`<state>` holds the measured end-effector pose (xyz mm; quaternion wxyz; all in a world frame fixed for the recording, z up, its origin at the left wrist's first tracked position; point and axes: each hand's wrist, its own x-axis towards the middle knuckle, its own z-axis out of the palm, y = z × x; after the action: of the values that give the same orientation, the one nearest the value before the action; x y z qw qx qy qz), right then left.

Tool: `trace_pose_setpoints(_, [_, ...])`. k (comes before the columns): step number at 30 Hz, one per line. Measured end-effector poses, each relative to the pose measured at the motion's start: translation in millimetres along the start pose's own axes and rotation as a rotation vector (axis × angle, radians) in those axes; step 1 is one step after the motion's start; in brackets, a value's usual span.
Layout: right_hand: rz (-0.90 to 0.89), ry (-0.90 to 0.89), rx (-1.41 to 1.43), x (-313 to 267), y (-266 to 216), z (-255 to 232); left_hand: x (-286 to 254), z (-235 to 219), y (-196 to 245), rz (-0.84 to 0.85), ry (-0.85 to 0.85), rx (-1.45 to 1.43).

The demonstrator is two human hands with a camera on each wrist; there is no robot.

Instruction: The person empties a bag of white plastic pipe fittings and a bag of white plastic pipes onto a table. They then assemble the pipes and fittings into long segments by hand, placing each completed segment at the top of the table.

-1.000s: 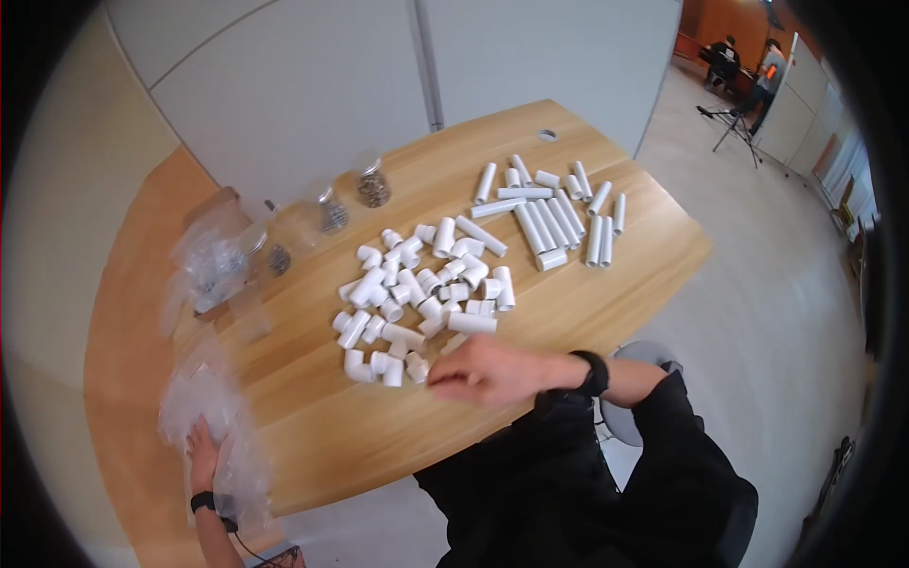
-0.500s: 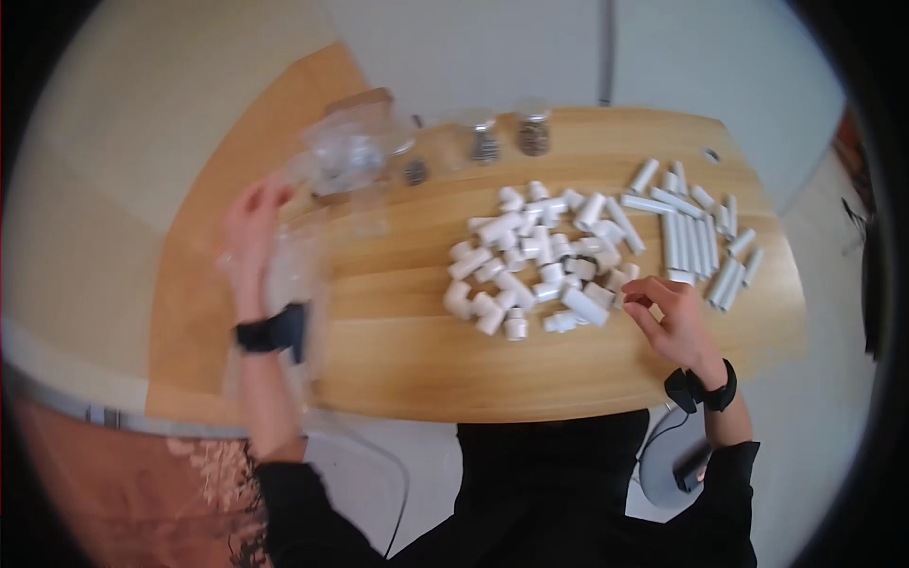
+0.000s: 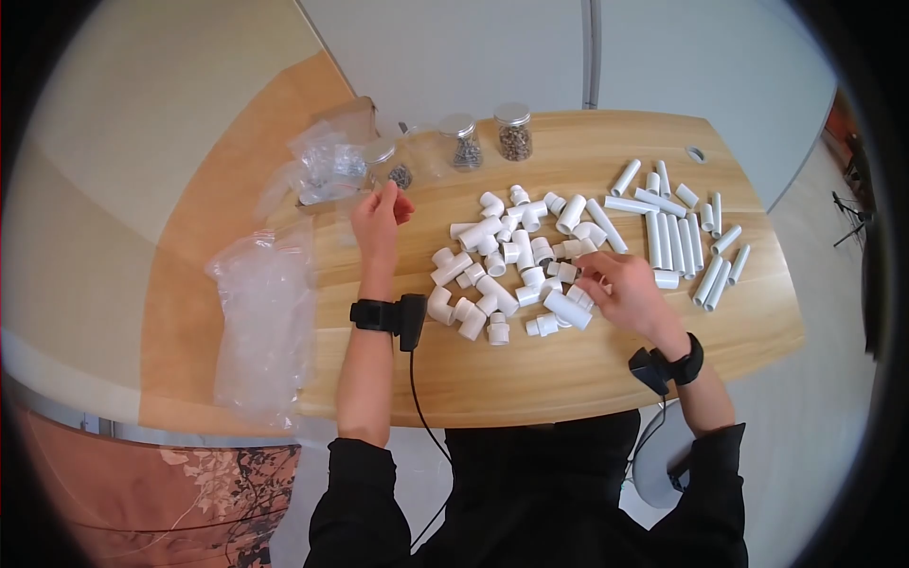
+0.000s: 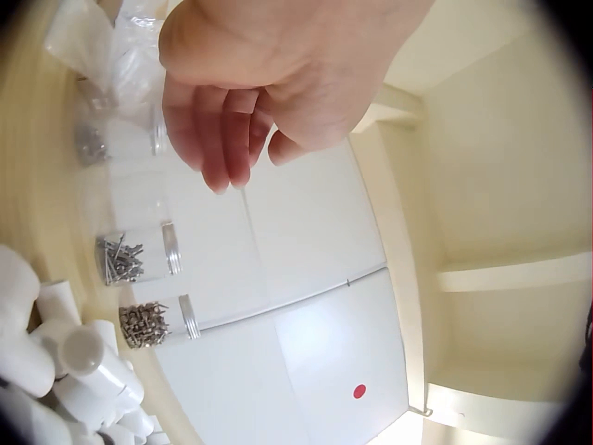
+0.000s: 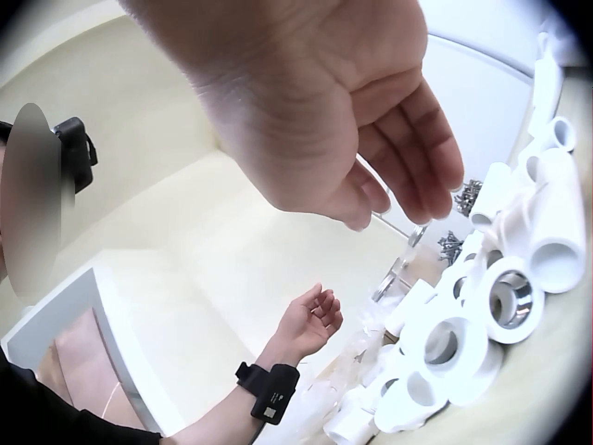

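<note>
A heap of white plastic pipe fittings [image 3: 478, 233], elbows and tees among them, lies on the wooden table in the head view. My right hand [image 3: 627, 292] hovers at the heap's right edge, its fingers loosely bent. Nothing shows between those fingers in the right wrist view, where fittings with metal-lined ends [image 5: 511, 301] lie beside the hand. Left of the heap, my left hand [image 3: 379, 227] is raised near a lidded jar [image 3: 396, 168]. The left wrist view shows its fingers [image 4: 222, 153] relaxed and holding nothing.
Straight white pipes [image 3: 664, 241] are laid out at the right. Two more jars of metal screws, one silvery [image 3: 465, 150] and one brownish [image 3: 514, 140], stand at the back. Clear plastic bags [image 3: 265, 322] cover the left edge, near a cardboard box [image 3: 358, 115].
My left hand has come off the plastic bags and moved right, toward the heap. The right hand has shifted from the heap's front to its right edge. The head view has turned left.
</note>
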<state>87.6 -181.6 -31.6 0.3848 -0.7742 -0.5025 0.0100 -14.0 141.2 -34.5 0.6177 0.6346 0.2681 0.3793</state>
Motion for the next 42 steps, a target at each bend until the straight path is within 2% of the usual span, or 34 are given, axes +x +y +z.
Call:
trace_pose_setpoints(3, [-0.054, -0.048, -0.016, 5, -20, 17, -1, 5, -10, -0.035, 0.041, -0.05])
trace_pose_setpoints(5, [0.073, -0.211, 0.233, 7, -39, 36, -1, 9, -10, -0.047, 0.061, -0.086])
trace_pose_setpoints(7, [0.133, -0.366, 0.29, 11, -62, 53, 0, 13, -4, -0.07, 0.113, -0.166])
trace_pose_setpoints(8, [0.129, -0.39, 0.281, 10, -70, 66, 1, 14, -1, -0.072, 0.112, -0.168])
trace_pose_setpoints(10, [0.13, -0.414, 0.27, 18, -82, 88, 5, 18, 4, -0.109, 0.124, -0.363])
trace_pose_setpoints(12, [0.245, -0.407, 0.437, 27, -94, 103, 7, 22, 11, -0.128, 0.125, -0.422])
trace_pose_setpoints(13, [0.251, -0.405, 0.434, 33, -96, 111, 7, 23, 13, -0.143, 0.128, -0.48])
trace_pose_setpoints(15, [0.371, -0.419, 0.628, 44, -98, 123, 8, 27, 14, -0.133, 0.118, -0.46])
trace_pose_setpoints(16, [0.381, -0.415, 0.623, 48, -104, 127, 8, 29, 14, -0.122, 0.109, -0.436])
trace_pose_setpoints(17, [0.442, -0.424, 0.78, 50, -108, 129, 6, 31, 14, -0.127, 0.103, -0.441])
trace_pose_setpoints(18, [0.501, -0.432, 0.938, 51, -111, 130, 4, 33, 13, -0.058, 0.085, -0.277])
trace_pose_setpoints(19, [0.507, -0.429, 0.936, 50, -111, 132, 3, 33, 12, 0.012, 0.069, -0.111])
trace_pose_setpoints(20, [0.534, -0.41, 0.988, 49, -112, 135, 3, 32, 8, 0.009, 0.068, -0.112])
trace_pose_setpoints(22, [0.561, -0.393, 1.04, 46, -113, 140, 5, 29, -5, 0.256, -0.044, 0.317])
trace_pose_setpoints(23, [0.604, -0.382, 1.082, 43, -114, 143, 4, 28, -12, 0.253, -0.044, 0.318])
trace_pose_setpoints(25, [0.647, -0.371, 1.125, 38, -115, 148, -3, 28, -17, 0.45, -0.179, 0.631])
trace_pose_setpoints(26, [0.647, -0.321, 1.166, 36, -117, 150, -7, 28, -14, 0.446, -0.179, 0.633])
trace_pose_setpoints(28, [0.643, -0.28, 1.211, 33, -120, 154, -13, 26, -5, 0.512, -0.199, 0.881])
trace_pose_setpoints(29, [0.609, -0.221, 1.213, 32, -121, 154, -12, 25, -9, 0.509, -0.195, 0.884])
trace_pose_setpoints(31, [0.572, -0.162, 1.214, 30, -121, 157, -9, 27, -12, 0.368, -0.206, 0.612])
trace_pose_setpoints(32, [0.534, -0.118, 1.194, 29, -120, 159, -11, 29, -10, 0.369, -0.204, 0.612])
trace_pose_setpoints(34, [0.496, -0.072, 1.174, 28, -121, 160, -19, 33, -2, 0.12, -0.127, 0.286])
trace_pose_setpoints(35, [0.483, -0.046, 1.151, 26, -122, 159, -22, 33, 4, 0.121, -0.127, 0.287])
trace_pose_setpoints(37, [0.473, -0.019, 1.128, 23, -123, 159, -26, 33, 12, -0.07, -0.128, -0.022])
trace_pose_setpoints(38, [0.473, -0.008, 1.112, 22, -124, 159, -27, 31, 11, -0.071, -0.128, -0.022])
trace_pose_setpoints(40, [0.471, 0.002, 1.097, 19, -125, 162, -25, 25, 8, -0.194, -0.15, -0.289])
trace_pose_setpoints(41, [0.415, 0.06, 0.993, 17, -125, 167, -24, 21, 6, -0.193, -0.15, -0.288])
trace_pose_setpoints(42, [0.359, 0.118, 0.889, 16, -124, 169, -24, 17, 4, -0.26, -0.168, -0.424])
